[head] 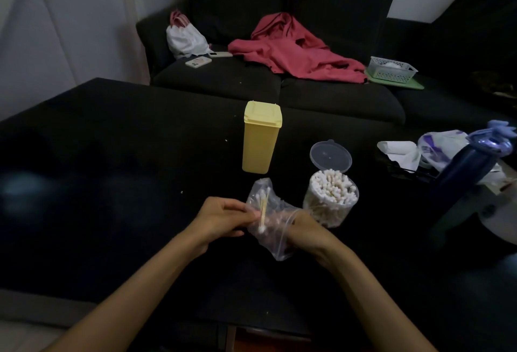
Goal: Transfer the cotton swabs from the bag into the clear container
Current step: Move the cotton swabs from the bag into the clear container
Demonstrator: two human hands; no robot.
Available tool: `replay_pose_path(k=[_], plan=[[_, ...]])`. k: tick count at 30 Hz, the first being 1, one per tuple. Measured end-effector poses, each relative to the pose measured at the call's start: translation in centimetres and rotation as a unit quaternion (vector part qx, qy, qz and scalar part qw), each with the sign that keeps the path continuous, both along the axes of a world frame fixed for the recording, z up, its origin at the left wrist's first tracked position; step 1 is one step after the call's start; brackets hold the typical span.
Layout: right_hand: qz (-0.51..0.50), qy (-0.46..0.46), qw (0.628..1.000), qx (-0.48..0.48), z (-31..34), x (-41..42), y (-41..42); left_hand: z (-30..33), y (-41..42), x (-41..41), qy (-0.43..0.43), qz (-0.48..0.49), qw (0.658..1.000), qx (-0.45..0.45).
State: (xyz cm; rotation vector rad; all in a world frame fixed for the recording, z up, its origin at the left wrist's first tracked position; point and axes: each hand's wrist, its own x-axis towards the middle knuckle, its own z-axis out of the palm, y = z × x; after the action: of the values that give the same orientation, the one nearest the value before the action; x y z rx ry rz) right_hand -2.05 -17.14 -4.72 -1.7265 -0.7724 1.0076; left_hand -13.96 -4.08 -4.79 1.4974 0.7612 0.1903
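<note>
A clear plastic bag (268, 206) is held over the black table (112, 156), with a few cotton swabs (263, 207) showing through it. My left hand (223, 219) pinches the bag's left side from outside. My right hand (302, 231) is pushed into the bag, its fingers hidden behind the film, so what they hold cannot be made out. Just right of the bag stands the round clear container (330, 200), packed with upright swabs, its hinged lid (330, 156) flipped open behind it.
A tall yellow lidded box (259, 139) stands behind the bag. At the table's right are a dark blue bottle (458, 178), crumpled papers and a printed bag (436, 150). The dark sofa behind carries a red garment (291, 47), a white basket (390, 69), a phone and a white bag.
</note>
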Motion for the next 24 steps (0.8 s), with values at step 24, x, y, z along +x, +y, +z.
replay_pose_path(k=[24], plan=[[0.090,-0.029,0.992,-0.084,2.9,2.2,-1.9,-0.3,4.3,-1.2,0.240,0.089,0.907,0.335]])
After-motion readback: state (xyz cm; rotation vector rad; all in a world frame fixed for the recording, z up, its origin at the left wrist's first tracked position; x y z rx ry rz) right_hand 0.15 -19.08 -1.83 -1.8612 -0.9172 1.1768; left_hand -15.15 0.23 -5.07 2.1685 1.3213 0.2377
